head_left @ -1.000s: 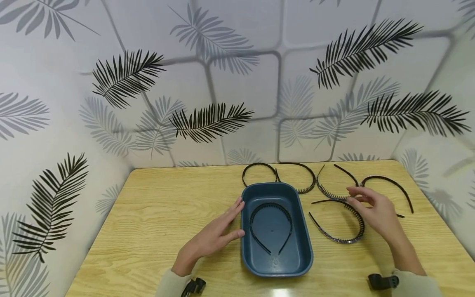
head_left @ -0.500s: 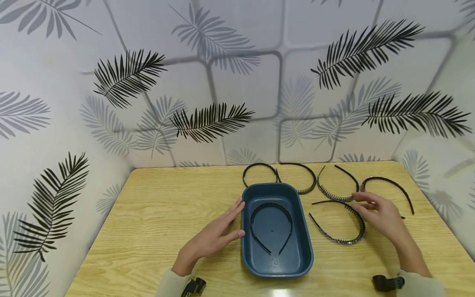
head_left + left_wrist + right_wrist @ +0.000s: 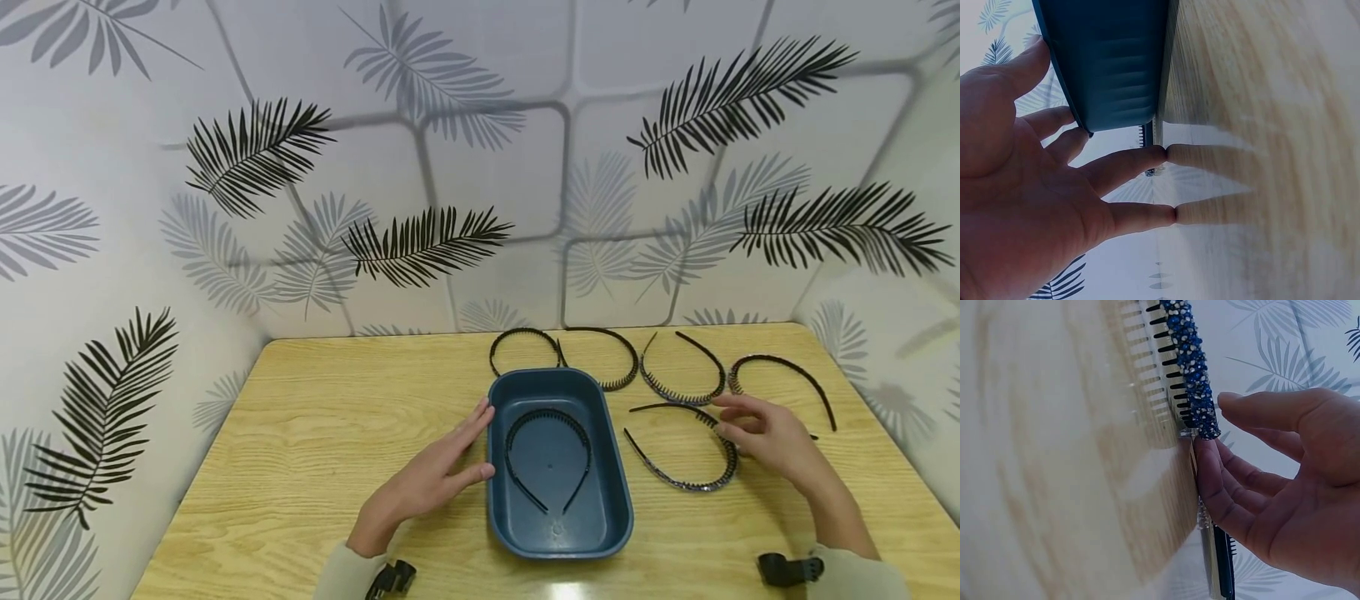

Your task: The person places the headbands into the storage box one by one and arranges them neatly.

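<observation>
A dark blue tray (image 3: 559, 554) stands on the table with one black toothed headband (image 3: 551, 414) lying inside it. My left hand (image 3: 423, 486) rests against its left side, fingers mostly straight; in the left wrist view, thumb and fingertips meet the tray wall (image 3: 1110, 69) while lower fingers touch the tabletop. My right hand (image 3: 772, 437) is at the right arc of the nearest loose headband (image 3: 688, 486). In the right wrist view, a headband covered with blue and white stones (image 3: 1191, 362) lies close to the thumb and bent fingers, which stand apart from each other.
Behind the tray lie two black headbands, one at the left (image 3: 525, 332) and one beside it (image 3: 636, 367). Further right are another headband (image 3: 678, 400) and a curved one (image 3: 806, 377) beyond my right hand. A patterned wall (image 3: 495, 275) borders the wooden table (image 3: 322, 417).
My right hand has drawn back from the upper headband and shifted slightly right and down, to the nearer headband's arc. Left hand, tray and headbands stay in place.
</observation>
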Action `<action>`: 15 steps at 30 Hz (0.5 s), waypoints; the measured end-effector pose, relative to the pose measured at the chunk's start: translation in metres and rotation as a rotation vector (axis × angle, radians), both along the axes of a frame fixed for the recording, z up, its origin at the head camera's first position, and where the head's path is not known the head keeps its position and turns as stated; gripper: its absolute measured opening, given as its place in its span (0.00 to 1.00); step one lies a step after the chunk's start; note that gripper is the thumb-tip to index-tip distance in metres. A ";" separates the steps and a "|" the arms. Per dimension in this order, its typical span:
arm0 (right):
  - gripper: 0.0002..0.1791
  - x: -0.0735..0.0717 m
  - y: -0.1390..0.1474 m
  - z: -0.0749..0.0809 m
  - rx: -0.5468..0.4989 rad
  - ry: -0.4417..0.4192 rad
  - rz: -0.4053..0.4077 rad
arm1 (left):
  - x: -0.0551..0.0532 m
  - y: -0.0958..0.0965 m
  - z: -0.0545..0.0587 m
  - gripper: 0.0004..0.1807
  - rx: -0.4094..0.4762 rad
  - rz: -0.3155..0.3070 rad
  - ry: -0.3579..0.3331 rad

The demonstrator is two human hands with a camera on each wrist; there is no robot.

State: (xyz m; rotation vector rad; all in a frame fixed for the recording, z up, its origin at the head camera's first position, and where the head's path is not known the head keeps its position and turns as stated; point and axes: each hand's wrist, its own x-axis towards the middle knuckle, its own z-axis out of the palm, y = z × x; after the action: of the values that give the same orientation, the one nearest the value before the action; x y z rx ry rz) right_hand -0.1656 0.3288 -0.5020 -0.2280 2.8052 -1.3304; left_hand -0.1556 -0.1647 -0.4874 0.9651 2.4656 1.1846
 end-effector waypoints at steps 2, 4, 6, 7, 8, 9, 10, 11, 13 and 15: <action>0.23 0.000 0.000 0.000 0.012 0.003 0.017 | 0.000 0.000 0.001 0.42 -0.003 0.002 0.001; 0.21 -0.001 0.000 0.000 0.039 0.026 0.033 | 0.000 0.000 0.002 0.42 -0.007 0.003 -0.003; 0.20 -0.002 0.000 0.000 0.064 0.052 0.049 | 0.000 0.000 0.002 0.42 -0.008 0.002 -0.006; 0.20 -0.002 0.000 0.000 0.076 0.068 0.053 | 0.000 0.000 0.002 0.42 -0.009 0.002 -0.007; 0.19 -0.002 0.000 0.000 0.079 0.077 0.053 | 0.001 0.000 0.003 0.42 -0.007 0.002 -0.008; 0.19 -0.002 0.000 -0.001 0.085 0.086 0.054 | 0.001 0.000 0.002 0.42 -0.007 0.002 -0.008; 0.19 -0.002 0.000 -0.001 0.083 0.084 0.053 | 0.001 0.000 0.002 0.42 -0.005 0.001 -0.009; 0.18 -0.001 0.000 -0.001 0.074 0.072 0.054 | 0.001 0.000 0.002 0.42 -0.004 0.002 -0.007; 0.18 -0.001 0.000 -0.001 0.054 0.042 0.050 | 0.001 0.000 0.002 0.42 -0.002 0.002 -0.005; 0.18 0.000 0.001 0.000 0.026 0.004 0.049 | 0.000 0.000 0.002 0.42 -0.002 0.003 -0.002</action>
State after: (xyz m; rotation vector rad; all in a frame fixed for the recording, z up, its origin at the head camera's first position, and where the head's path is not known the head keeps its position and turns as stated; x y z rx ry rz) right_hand -0.1654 0.3293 -0.5021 -0.2963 2.7993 -1.2841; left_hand -0.1552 -0.1646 -0.4859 0.9597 2.4666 1.1833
